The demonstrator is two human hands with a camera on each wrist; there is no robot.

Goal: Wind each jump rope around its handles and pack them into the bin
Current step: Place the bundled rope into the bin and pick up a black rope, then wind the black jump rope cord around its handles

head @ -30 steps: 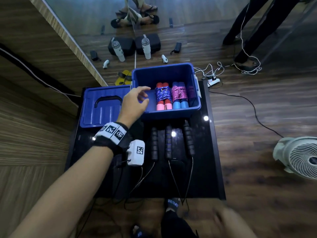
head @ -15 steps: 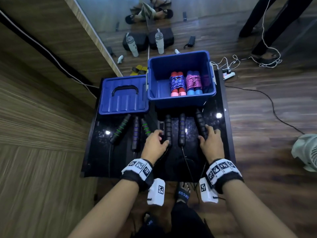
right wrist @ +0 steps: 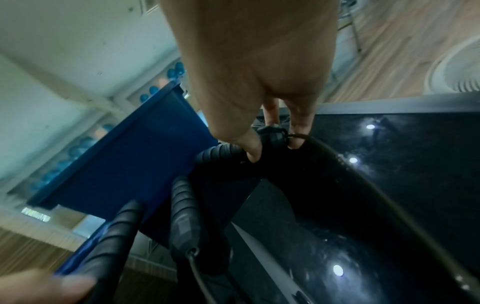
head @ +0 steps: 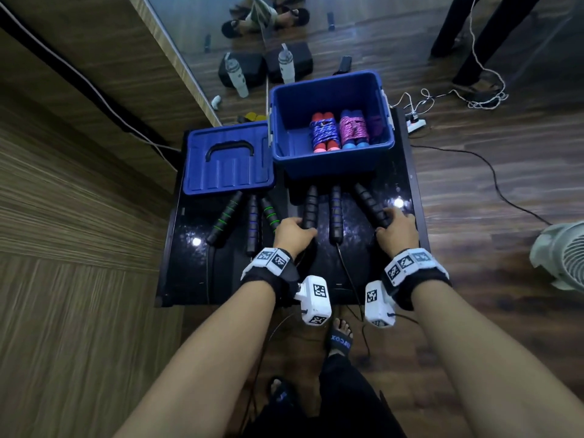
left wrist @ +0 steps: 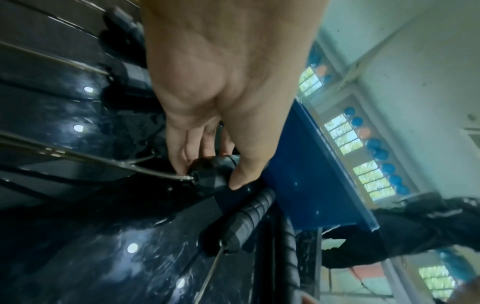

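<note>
Now we are bending over a glossy black table (head: 407, 172) with both hands down on black jump-rope handles. Our left hand (head: 292, 237) is gripping the cable end of the left handle (head: 309, 207); in the left wrist view the thumb and fingers (left wrist: 179, 152) are curling round that end (left wrist: 210, 174), right where the thin cable leaves it. Our right hand (head: 396, 232) is pinching the cable end of the right handle (head: 368, 200), which is lying tilted with its far tip near the bin; the right wrist view is showing thumb and fingers closing on the end cap (right wrist: 272, 134) with the cable running off toward us. Between the two held handles a third black handle with blue rings (head: 335, 213) is lying untouched on the table.

Just beyond the handles the blue bin (head: 328, 165) is standing open, and inside it we are seeing two wound ropes side by side: one with red handles and blue cord (head: 324, 132), one with blue handles and pink cord (head: 353, 129). To its left the blue lid (head: 227, 172) is lying flat, handle up. In front of the lid three more handles are resting on the table, two with green rings (head: 226, 216) and one with blue rings (head: 252, 226). A white fan (head: 562, 254) is standing on the floor at the right.
</note>
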